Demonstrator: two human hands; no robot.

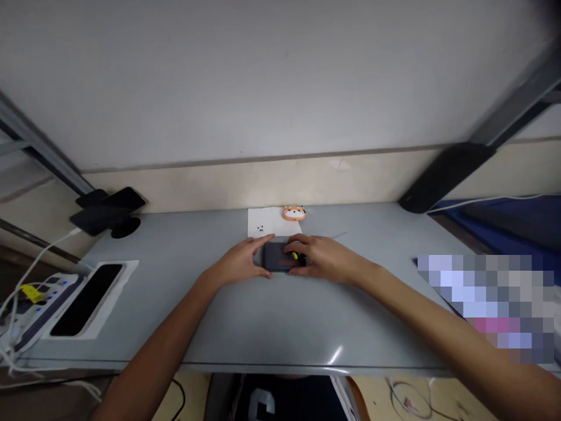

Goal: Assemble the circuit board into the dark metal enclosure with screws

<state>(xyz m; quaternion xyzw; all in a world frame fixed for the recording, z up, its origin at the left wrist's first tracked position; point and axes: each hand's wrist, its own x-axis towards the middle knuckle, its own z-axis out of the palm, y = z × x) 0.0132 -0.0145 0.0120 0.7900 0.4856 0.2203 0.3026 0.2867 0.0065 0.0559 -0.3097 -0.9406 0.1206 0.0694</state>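
A flat dark grey box (274, 256) with a row of small holes along its near edge lies on the desk between my hands. My left hand (241, 260) spans its left end, thumb at the near corner and a finger at the far corner. My right hand (322, 257) grips the right part, thumb along the near side and fingers over the top and far side. Under the right fingers shows a small yellow and black piece (295, 255), mostly hidden; its kind cannot be made out. Just behind is a white paper (266, 217) with several tiny dark screw-like bits (260, 228).
An orange animal-face case (294, 213) sits on the paper's right side. A thin rod (340, 235) lies to the right. Leftward are a phone (87, 301), a power strip (48, 310) with cables and a device on a stand (109, 210). A black cylinder (442, 181) leans at the back right.
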